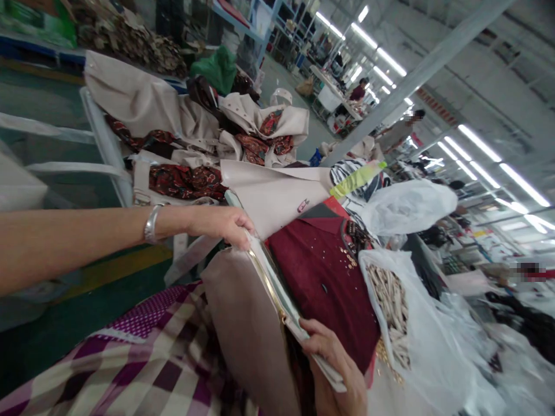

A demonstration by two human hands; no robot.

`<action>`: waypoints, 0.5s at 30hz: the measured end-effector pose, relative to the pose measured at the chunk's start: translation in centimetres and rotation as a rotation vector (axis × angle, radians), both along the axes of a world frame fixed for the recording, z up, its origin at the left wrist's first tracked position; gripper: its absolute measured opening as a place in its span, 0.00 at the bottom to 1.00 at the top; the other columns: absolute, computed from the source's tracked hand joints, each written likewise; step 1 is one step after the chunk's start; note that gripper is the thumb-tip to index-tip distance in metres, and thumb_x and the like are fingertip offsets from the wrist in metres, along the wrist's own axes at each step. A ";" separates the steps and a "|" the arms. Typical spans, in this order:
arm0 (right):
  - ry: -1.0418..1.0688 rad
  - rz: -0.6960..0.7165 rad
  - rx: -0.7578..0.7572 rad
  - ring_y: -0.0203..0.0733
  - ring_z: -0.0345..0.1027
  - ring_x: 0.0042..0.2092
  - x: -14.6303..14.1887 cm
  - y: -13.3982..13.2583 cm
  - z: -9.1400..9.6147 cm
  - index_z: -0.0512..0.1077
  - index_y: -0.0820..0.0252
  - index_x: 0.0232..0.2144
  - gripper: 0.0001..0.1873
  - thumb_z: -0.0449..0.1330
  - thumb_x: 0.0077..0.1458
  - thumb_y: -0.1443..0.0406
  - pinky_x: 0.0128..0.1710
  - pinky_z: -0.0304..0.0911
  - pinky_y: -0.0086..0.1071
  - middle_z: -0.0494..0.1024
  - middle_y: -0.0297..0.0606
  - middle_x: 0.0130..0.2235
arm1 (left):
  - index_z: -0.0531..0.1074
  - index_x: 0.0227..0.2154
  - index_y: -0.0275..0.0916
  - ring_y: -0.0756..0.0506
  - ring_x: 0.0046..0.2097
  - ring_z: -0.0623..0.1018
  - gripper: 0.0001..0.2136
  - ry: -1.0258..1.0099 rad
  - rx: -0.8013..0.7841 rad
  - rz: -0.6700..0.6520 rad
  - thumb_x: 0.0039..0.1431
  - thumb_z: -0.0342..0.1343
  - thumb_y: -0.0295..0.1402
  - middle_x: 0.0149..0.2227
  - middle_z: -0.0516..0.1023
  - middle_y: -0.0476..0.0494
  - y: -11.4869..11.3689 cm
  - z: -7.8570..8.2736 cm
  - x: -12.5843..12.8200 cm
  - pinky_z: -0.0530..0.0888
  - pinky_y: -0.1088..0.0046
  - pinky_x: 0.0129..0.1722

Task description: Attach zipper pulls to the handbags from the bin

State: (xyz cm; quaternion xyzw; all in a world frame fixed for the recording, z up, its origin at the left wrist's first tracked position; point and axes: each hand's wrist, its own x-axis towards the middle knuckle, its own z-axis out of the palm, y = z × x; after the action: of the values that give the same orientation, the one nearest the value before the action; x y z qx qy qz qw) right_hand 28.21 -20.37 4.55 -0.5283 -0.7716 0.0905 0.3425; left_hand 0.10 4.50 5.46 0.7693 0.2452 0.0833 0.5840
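Left hand pinched on upper end of beige bag piece along its gold zip; right hand curled round lower end. Piece is against checked apron, beside maroon cloth; plastic bag of beige strips beyond.

Here's the panel before the apron, left hand at the upper end of its zip, right hand lower down. Just right, a cloth with rings on it; right again, a plastic bag holding strips. Behind, leftward, heaped bag pieces, it seems.
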 end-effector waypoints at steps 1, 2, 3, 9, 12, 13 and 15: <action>0.025 -0.089 -0.001 0.43 0.78 0.49 0.5 -0.9 -0.8 0.74 0.57 0.38 0.07 0.56 0.65 0.70 0.46 0.75 0.29 0.80 0.43 0.48 | 0.69 0.26 0.32 0.53 0.28 0.61 0.11 0.010 0.065 0.030 0.51 0.54 0.37 0.23 0.63 0.53 0.4 0.0 -0.1 0.56 0.80 0.28; 0.043 -0.175 -0.008 0.43 0.78 0.50 0.9 -1.7 -1.6 0.74 0.57 0.37 0.08 0.55 0.66 0.69 0.47 0.75 0.29 0.80 0.44 0.50 | 0.69 0.27 0.32 0.54 0.29 0.61 0.10 0.033 0.138 0.052 0.52 0.53 0.35 0.23 0.63 0.54 0.6 0.0 -0.2 0.55 0.80 0.29; 0.044 -0.247 -0.014 0.43 0.77 0.51 1.0 -2.4 -2.3 0.74 0.57 0.38 0.09 0.54 0.67 0.68 0.47 0.75 0.29 0.80 0.43 0.50 | 0.70 0.29 0.31 0.53 0.29 0.62 0.09 0.058 0.216 0.061 0.54 0.53 0.34 0.24 0.64 0.54 0.6 -0.2 -0.1 0.56 0.80 0.30; -0.086 -0.428 0.180 0.40 0.79 0.43 -0.3 -3.2 -4.8 0.73 0.57 0.44 0.11 0.51 0.67 0.70 0.41 0.75 0.30 0.82 0.40 0.43 | 0.72 0.53 0.39 0.38 0.60 0.67 0.17 -0.155 1.066 0.035 0.63 0.57 0.38 0.58 0.72 0.40 -5.1 -1.6 2.7 0.52 0.54 0.66; -0.116 -0.448 0.253 0.40 0.78 0.39 -0.7 -2.8 -5.2 0.72 0.58 0.43 0.12 0.50 0.66 0.73 0.38 0.73 0.30 0.82 0.39 0.39 | 0.71 0.57 0.40 0.41 0.67 0.61 0.17 -0.260 1.326 -0.013 0.68 0.55 0.36 0.64 0.68 0.44 -10.2 -2.3 4.3 0.41 0.56 0.71; -0.118 -0.459 0.272 0.39 0.78 0.37 -0.6 -2.7 -5.2 0.72 0.58 0.43 0.12 0.50 0.66 0.73 0.36 0.72 0.29 0.81 0.38 0.37 | 0.70 0.58 0.40 0.43 0.66 0.62 0.17 -0.259 1.339 -0.018 0.69 0.53 0.37 0.63 0.69 0.45 -11.7 -2.7 4.7 0.43 0.60 0.71; -0.106 -0.497 0.308 0.38 0.76 0.33 -0.4 -2.4 -4.9 0.72 0.58 0.41 0.12 0.50 0.66 0.73 0.34 0.70 0.28 0.79 0.36 0.33 | 0.70 0.59 0.39 0.43 0.65 0.64 0.18 -0.209 1.336 -0.004 0.70 0.51 0.38 0.63 0.70 0.45 -14.2 -3.7 5.6 0.47 0.64 0.70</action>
State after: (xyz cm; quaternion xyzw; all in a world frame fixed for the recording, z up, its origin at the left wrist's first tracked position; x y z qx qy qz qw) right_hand 27.78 -22.76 -0.32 -0.6467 -0.6402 -0.1420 0.3896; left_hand 5.71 -9.69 1.76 0.9536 0.0817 0.2898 0.0038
